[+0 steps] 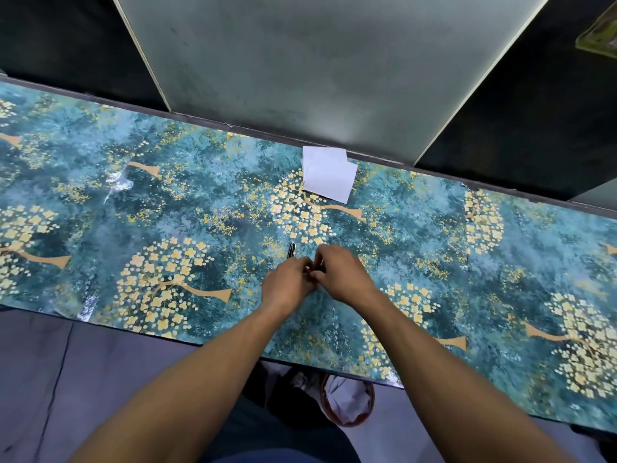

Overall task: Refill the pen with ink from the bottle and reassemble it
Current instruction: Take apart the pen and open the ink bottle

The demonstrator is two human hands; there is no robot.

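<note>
My left hand [288,282] and my right hand [340,274] meet fingertip to fingertip low over the middle of the table. Both pinch a small thing between them, with a bit of red showing, mostly hidden by the fingers. A black pen part [291,250] with a silver clip juts out just beyond my left hand, pointing away from me; whether my fingers hold it or it lies on the table I cannot tell. No ink bottle shows in view.
The table [133,202] wears a glossy teal cover with gold flower trees. White paper squares [329,173] lie stacked near the far edge. A grey panel [317,68] rises behind. A bin [347,401] with crumpled paper stands on the floor under the near edge.
</note>
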